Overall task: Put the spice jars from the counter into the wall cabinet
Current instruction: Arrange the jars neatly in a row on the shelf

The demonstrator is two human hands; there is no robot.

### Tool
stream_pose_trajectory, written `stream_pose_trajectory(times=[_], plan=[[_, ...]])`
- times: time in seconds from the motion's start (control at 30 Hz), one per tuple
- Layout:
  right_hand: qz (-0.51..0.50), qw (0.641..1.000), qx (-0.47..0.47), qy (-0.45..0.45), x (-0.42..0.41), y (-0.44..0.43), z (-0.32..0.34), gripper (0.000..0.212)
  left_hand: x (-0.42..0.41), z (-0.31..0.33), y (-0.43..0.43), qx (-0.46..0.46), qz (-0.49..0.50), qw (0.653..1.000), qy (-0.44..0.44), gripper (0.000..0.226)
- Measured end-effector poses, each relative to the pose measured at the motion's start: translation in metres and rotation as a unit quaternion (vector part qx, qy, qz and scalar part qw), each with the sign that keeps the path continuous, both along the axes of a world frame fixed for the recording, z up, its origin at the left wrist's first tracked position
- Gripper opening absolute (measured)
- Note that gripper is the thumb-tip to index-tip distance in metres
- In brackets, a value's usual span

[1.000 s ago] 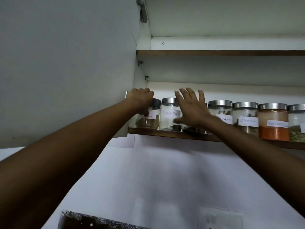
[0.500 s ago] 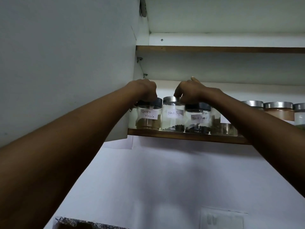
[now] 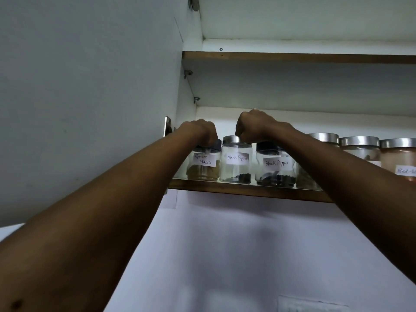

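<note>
Gripping lids, left hand (image 3: pixel 198 131) on upright Garam Masala jar (image 3: pixel 203 165); right hand (image 3: pixel 254 127) on upright Black Pepper jar (image 3: pixel 236 163)

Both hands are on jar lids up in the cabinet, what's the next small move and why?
Probably let go: the Garam Masala jar under the left hand and the silver-lidded Black Pepper jar under the right hand already stand upright on the shelf.

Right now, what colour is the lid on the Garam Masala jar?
Black. The lid sits partly under the left hand; head view.
</note>
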State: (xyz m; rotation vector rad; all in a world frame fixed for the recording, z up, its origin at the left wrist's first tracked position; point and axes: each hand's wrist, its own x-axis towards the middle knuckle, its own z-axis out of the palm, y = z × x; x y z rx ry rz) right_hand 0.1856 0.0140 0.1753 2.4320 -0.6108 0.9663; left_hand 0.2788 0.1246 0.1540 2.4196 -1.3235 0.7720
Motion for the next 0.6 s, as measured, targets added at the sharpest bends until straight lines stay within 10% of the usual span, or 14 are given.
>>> stream_pose_trajectory(times=[0.17,0.6], plan=[[-0.033,0.999,0.018,0.026,0.009,-0.002,-0.001,0.004,0.014,-0.002,-0.023,0.005,0.007,1.0,0.001,0.034],[-0.105,0.99,-0.032,0.085,0.059,-0.015,-0.009,0.029,0.048,-0.01,-0.065,0.003,0.034,0.999,-0.004,0.032]])
